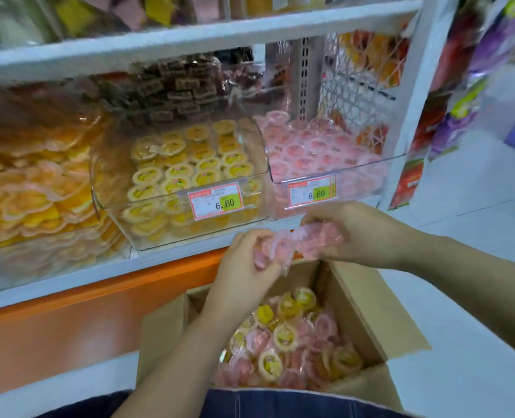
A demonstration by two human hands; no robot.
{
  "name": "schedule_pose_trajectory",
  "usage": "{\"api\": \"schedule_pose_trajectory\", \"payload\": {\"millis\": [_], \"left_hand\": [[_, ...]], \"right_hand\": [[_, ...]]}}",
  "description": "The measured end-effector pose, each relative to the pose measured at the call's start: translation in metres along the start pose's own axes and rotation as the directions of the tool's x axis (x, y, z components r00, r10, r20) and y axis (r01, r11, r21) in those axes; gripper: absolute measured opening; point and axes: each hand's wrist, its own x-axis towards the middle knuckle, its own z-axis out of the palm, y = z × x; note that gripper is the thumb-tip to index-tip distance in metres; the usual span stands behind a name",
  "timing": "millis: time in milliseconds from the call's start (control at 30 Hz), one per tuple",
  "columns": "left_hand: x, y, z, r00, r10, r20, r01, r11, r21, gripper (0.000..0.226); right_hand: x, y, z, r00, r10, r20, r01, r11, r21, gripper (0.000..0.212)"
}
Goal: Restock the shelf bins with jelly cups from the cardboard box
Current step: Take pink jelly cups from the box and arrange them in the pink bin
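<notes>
Head view: looking down at the shelf front, edges blurred.
Left hand point(245, 262): up over the box, fingers curled round its share of the pink jelly cups point(283, 247).
Right hand point(357, 233): right alongside, fingers clamped on the other end of the same pink bunch.
Pink jelly cups: held between both hands, above the far edge of the box, just below the shelf lip.
Cardboard box point(367, 297): near, flaps open, loose cups point(283, 342) inside, pink and yellow mixed.
Pink bin point(367, 173): far right, clear, well filled, price tag point(313, 191) reading 6.60.
Yellow bin point(147, 233): left of it, clear, yellow cups in rows, its own price label point(217, 202).
Orange bin point(39, 182): far left, piled high, too blurred for detail.
</notes>
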Motion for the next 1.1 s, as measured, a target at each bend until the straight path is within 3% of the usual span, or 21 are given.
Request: {"api": "schedule_pose_trajectory", "payload": {"millis": [100, 200, 300, 400, 500, 633, 900, 1000, 1100], "left_hand": [[0.012, 0.037, -0.012, 0.994, 0.109, -0.03, -0.109, 0.994, -0.006, 0.041], [0.032, 0.068, -0.023, 0.966, 0.253, -0.058, -0.251, 0.967, 0.042, 0.03], [0.067, 0.09, -0.033, 0.921, 0.388, -0.034, -0.366, 0.891, 0.267, 0.032], [0.112, 0.11, -0.038, 0.906, 0.42, 0.05, -0.389, 0.78, 0.491, 0.041], [0.163, 0.111, -0.03, 0.919, 0.338, 0.201, -0.383, 0.657, 0.65, 0.041], [0.203, 0.096, -0.014, 0.907, 0.179, 0.381, -0.413, 0.557, 0.721, 0.043], [0.212, 0.086, -0.011, 0.892, 0.014, 0.451, -0.418, 0.399, 0.816, 0.04], [0.208, 0.089, -0.01, 0.893, -0.041, 0.448, -0.401, 0.377, 0.835, 0.044], [0.209, 0.091, -0.01, 0.917, -0.01, 0.398, -0.343, 0.488, 0.802, 0.044]], "right_hand": [[-0.013, -0.004, -0.041, 0.994, -0.023, -0.111, 0.02, 1.0, -0.022, 0.048], [-0.015, 0.001, -0.068, 0.977, 0.028, -0.211, -0.015, 0.998, 0.064, 0.05], [0.0, 0.013, -0.084, 0.95, 0.1, -0.296, -0.062, 0.989, 0.135, 0.054], [0.031, 0.037, -0.087, 0.912, 0.122, -0.391, -0.051, 0.981, 0.188, 0.05], [0.069, 0.073, -0.082, 0.929, 0.106, -0.354, -0.07, 0.991, 0.113, 0.049], [0.099, 0.106, -0.068, 0.987, 0.06, -0.148, -0.047, 0.995, 0.09, 0.045], [0.116, 0.109, -0.073, 1.0, -0.014, 0.025, 0.013, 0.999, 0.051, 0.038], [0.111, 0.116, -0.07, 0.995, -0.067, -0.072, 0.073, 0.994, 0.08, 0.038], [0.103, 0.125, -0.065, 0.918, -0.182, -0.352, 0.234, 0.966, 0.112, 0.042]]}}
